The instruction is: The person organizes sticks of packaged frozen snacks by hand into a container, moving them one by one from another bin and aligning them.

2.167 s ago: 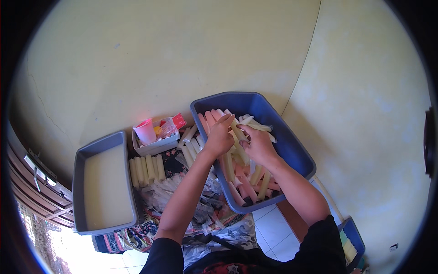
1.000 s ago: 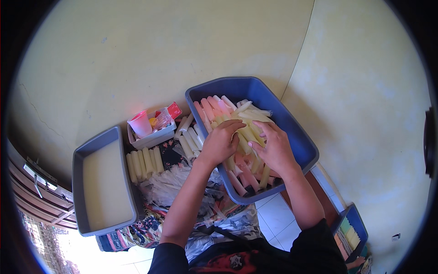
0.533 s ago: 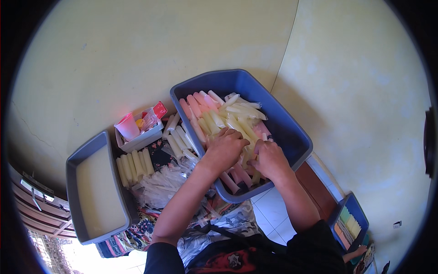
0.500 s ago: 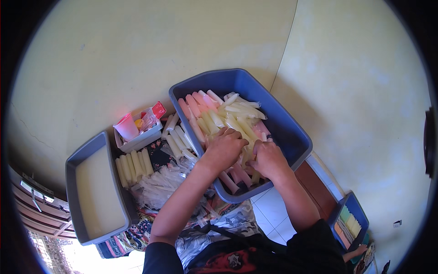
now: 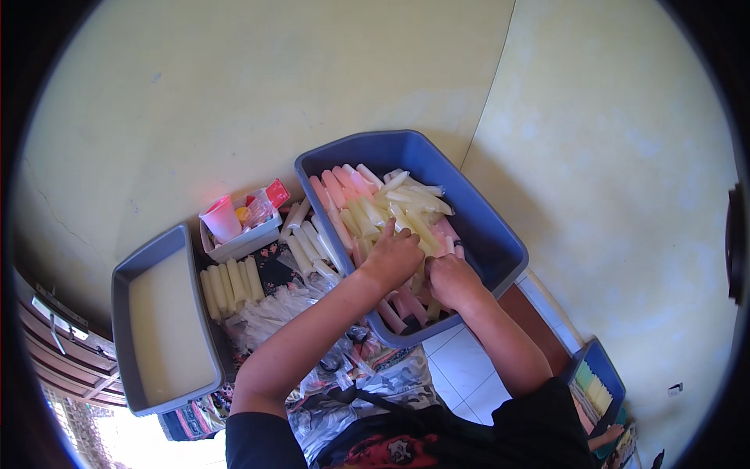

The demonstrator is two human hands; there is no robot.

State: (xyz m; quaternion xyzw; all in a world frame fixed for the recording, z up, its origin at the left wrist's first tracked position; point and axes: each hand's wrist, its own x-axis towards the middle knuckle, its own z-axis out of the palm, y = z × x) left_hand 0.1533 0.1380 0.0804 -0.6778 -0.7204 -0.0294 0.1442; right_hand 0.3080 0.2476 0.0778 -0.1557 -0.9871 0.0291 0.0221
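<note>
Filled plastic tubes, pale yellow ones (image 5: 422, 224) and pink ones (image 5: 333, 188), lie inside the big blue bin (image 5: 471, 205), many crossing each other at different angles. In my judgement, the first danger is that a tube bursts or leaks, because the film looks thin and strong pressing by the hands, or a fold under other tubes, could open it. The tubes look smooth, so pulling one from below could also make its neighbours slide. On the left, the grey tub (image 5: 221, 374) holds a broad pool of whitish liquid (image 5: 170, 328); a knock on its wall could make this liquid spill over the rim.

Both hands are low in the bin, near each other, above the middle of the tubes. The left hand (image 5: 396, 256) comes in slantwise, its back upward, with the index finger stretched forward and the other fingers bent. The right hand (image 5: 455, 280) reaches in from the right, with its fingers curled inward toward the left one. The hands cover their own fingertips, so I cannot tell if either hand is grasping a tube or only touching it.
</note>
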